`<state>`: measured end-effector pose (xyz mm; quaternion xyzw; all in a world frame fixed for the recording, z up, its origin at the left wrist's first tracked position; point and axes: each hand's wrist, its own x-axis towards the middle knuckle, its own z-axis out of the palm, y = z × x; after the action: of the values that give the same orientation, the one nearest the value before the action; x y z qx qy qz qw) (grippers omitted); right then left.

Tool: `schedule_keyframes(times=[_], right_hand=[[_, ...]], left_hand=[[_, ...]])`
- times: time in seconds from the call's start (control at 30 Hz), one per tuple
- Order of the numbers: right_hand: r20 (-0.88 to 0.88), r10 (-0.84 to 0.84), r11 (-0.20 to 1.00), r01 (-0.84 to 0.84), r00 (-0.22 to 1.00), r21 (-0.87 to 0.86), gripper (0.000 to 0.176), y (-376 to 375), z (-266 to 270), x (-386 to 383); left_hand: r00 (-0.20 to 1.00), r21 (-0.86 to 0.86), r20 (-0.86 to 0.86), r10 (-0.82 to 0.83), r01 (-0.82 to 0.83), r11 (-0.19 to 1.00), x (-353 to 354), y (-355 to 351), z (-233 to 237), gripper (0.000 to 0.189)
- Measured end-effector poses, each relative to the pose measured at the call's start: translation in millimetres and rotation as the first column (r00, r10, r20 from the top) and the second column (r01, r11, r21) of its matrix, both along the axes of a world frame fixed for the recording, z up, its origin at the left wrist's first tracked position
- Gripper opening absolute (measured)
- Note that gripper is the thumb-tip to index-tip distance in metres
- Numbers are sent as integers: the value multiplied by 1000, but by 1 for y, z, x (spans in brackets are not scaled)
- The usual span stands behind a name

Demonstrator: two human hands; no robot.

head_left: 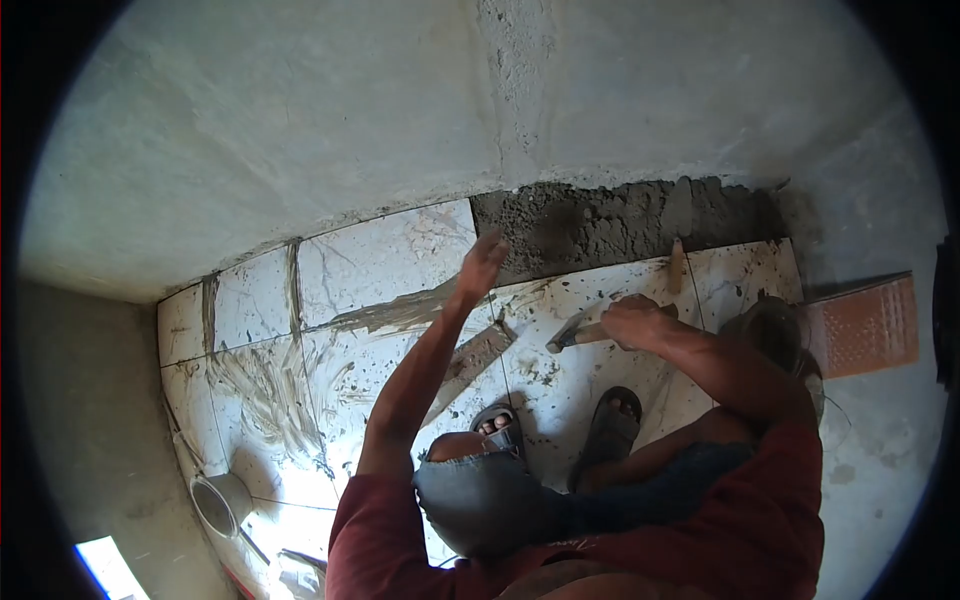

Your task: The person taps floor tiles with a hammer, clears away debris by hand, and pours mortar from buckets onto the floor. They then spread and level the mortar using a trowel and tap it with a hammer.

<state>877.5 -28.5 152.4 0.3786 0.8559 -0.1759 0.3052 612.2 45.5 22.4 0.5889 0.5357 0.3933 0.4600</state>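
My right hand (637,322) is wrapped around the handle of a hammer (568,334), its head pointing left above the laid tiles. At the right end of a white tile (390,250) by the wall, my left hand (484,265) has its fingers drawn together; whatever may be between them is too small to make out. Right beside that hand begins a strip of wet grey mortar (580,230). A trowel (677,215) lies with its blade on the mortar and its wooden handle over the tiles. Left of the hammer rests a mortar-smeared wooden strip (475,360).
Mortar-smeared tiles (370,375) cover the floor around my sandalled feet. A bucket (222,502) stands at the lower left. On the right are a dark round container (765,330) and a reddish-brown tile (868,325). A bare grey wall (350,110) rises behind the mortar.
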Motion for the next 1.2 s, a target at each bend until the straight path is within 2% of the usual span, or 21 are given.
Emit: schedule_keyframes(times=[0.07,0.3,0.37,0.4,0.47,0.5,0.57,0.6,0.63,0.67,0.7,0.73,0.77,0.8,0.87,0.93,1.0,1.07,1.13,1.17,1.2], right_hand=[[-1,-120,993,120,993,11,18,-2,7,1],[-28,-132,990,131,991,-42,13,2,4,5],[-72,-142,990,142,987,-2,15,2,-2,5],[-71,-138,990,138,988,-5,15,5,-3,6],[-30,-156,987,154,987,-44,16,10,0,3],[-31,-156,987,154,987,-48,16,12,-2,3],[-17,-151,988,150,988,-44,17,15,-5,3],[-20,-150,988,149,989,-38,17,17,-4,2],[2,-143,989,143,990,-43,17,18,-3,0],[22,-137,989,138,990,-54,17,18,-2,-2],[18,-138,989,139,990,-59,17,17,-2,0],[-47,-125,992,123,991,-38,16,16,-2,4],[-110,-105,994,104,988,-16,15,16,-3,8],[-110,-99,995,97,989,-22,15,18,-7,12],[19,-197,978,198,980,-65,19,20,-21,22],[-16,-206,976,204,978,-78,19,18,-23,35],[-37,-183,980,179,982,-84,18,15,-20,44],[-9,-215,969,212,977,-126,20,15,-21,51],[25,-238,959,239,971,-154,23,14,-22,53],[-4,-229,967,227,973,-118,25,16,-22,53],[-32,-217,973,214,976,-85,28,17,-21,51]], left_hand=[[999,-35,35,-5,6,999,20,25,-17,58],[958,11,-282,-46,51,999,57,85,-68,68],[990,-17,19,139,-139,990,68,97,-80,69],[990,-19,20,143,-143,990,73,103,-87,69],[922,-164,306,238,-196,967,83,96,-17,71],[922,-166,304,240,-196,966,79,103,-32,71],[955,219,114,-272,243,945,66,120,-64,70],[956,224,109,-272,243,944,75,126,-67,70],[930,-27,365,45,-38,999,92,126,-54,65],[769,-335,504,394,-246,909,101,127,-54,61],[772,-338,499,395,-246,908,95,123,-56,61],[836,-47,539,104,-93,995,82,117,-72,60],[849,245,493,-190,73,967,71,108,-68,59],[851,239,493,-180,66,969,63,99,-64,59],[927,-114,364,87,-48,992,49,50,-9,60],[987,-85,125,101,-90,992,3,-2,-4,62],[956,-4,-45,289,-290,957,-57,-65,-12,60],[810,101,-203,550,-542,835,-143,-145,-66,51],[496,-89,-302,814,-865,494,-207,-232,-81,52],[440,-202,-404,802,-898,392,-257,-292,-118,56],[271,110,-446,853,-929,353,-265,-329,-127,59]])
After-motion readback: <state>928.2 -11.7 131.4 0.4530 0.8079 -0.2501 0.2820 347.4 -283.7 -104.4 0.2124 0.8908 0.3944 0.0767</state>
